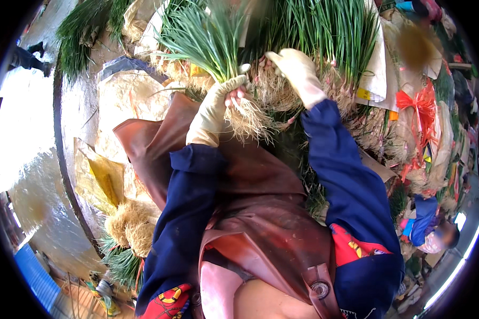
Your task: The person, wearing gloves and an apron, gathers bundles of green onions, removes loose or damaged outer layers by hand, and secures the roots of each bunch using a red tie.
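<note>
My left hand [221,106], in a pale glove, is closed around a bunch of spring onions [210,45]. Its green leaves fan upward, and stringy pale roots [250,118] hang below the fist. To the right, my right hand [297,68], gloved too, reaches over the root ends of more spring onions [324,32] lying in a heap. Its fingers point left and look apart, though the fingertips are partly hidden. Pinkish bulbs and tangled roots [271,87] lie between the two hands.
A brown apron [261,207] covers my lap. Bundled roots [130,226] and a yellow sack [104,178] lie at my left, beside wet floor [24,159]. Red plastic ties [423,114] hang at the right. Another person [431,234] is at the far right; someone's dark legs [32,59] show upper left.
</note>
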`<state>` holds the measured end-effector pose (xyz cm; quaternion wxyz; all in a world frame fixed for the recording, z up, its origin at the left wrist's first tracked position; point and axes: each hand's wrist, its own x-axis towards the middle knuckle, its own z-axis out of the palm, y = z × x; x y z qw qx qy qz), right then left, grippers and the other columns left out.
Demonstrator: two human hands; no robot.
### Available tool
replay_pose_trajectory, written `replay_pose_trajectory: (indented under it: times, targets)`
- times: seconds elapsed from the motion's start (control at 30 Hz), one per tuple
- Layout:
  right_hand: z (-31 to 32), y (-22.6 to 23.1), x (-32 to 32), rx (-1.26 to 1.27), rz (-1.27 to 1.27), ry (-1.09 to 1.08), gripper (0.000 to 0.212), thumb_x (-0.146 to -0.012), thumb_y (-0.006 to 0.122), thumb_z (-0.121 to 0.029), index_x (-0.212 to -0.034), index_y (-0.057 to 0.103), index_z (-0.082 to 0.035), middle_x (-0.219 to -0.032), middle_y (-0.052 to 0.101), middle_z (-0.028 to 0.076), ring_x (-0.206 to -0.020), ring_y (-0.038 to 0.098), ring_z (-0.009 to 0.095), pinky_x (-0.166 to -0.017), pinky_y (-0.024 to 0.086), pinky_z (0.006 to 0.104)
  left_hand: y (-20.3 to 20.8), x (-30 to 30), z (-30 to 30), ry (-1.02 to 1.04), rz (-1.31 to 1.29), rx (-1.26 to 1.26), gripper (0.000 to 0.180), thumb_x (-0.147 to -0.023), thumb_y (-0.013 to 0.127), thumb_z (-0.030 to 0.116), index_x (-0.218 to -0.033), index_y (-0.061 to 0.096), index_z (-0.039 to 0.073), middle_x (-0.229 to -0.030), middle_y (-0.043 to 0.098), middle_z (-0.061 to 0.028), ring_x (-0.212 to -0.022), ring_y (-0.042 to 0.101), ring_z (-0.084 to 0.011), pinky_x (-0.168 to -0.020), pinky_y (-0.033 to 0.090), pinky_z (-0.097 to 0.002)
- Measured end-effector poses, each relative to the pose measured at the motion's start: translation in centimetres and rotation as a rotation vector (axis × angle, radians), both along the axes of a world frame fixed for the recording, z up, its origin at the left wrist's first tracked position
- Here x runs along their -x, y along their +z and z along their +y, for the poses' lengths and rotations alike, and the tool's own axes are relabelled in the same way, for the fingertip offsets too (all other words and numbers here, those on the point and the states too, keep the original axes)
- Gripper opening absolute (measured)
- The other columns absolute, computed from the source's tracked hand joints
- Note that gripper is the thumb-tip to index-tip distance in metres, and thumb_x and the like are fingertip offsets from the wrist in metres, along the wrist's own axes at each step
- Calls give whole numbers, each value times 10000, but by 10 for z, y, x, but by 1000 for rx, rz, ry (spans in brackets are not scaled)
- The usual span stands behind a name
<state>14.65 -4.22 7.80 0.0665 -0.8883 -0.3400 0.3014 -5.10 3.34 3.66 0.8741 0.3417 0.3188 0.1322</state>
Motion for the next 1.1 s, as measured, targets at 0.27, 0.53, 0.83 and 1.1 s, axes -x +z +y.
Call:
replay_pose_trajectory:
  times: [0.27, 0.53, 0.83, 1.1]
  targets:
    - [6, -41, -8, -351, 722, -180, 218, -846, 653, -294, -851, 633, -77, -732, 640, 24, -610, 529, 74, -553, 416, 221, -15, 5, 4, 11, 62, -6, 223, -842, 624, 170, -977, 627, -7, -639, 614, -19, -422, 500, -41, -309, 293, -140]
    - [-20, -67, 29, -721, 781, -74, 165, -830, 677, -188, -926, 659, -56, -841, 643, -12, -742, 547, 83, -672, 435, 244, -21, -6, -4, -133, -18, 49, 223, -833, 625, 137, -988, 628, -23, -745, 657, -44, -512, 555, -54, -385, 386, -142]
    - [-17, 5, -49, -460, 137, -380, 303, -845, 626, -192, -1114, 586, -59, -899, 663, 93, -565, 617, 139, -578, 541, 275, -15, 6, 5, 15, -24, -26, 267, -837, 618, 144, -1020, 616, -50, -705, 648, -52, -452, 544, -48, -334, 404, -143]
    - [14, -12, 6, -446, 10, 23, 280, -894, 524, -389, -980, 649, -153, -789, 667, 26, -648, 633, 165, -643, 496, 313, -13, 9, 2, 159, -316, 232, 410, -812, 634, 69, -1185, 497, -31, -937, 647, -116, -767, 649, -188, -650, 540, -231]
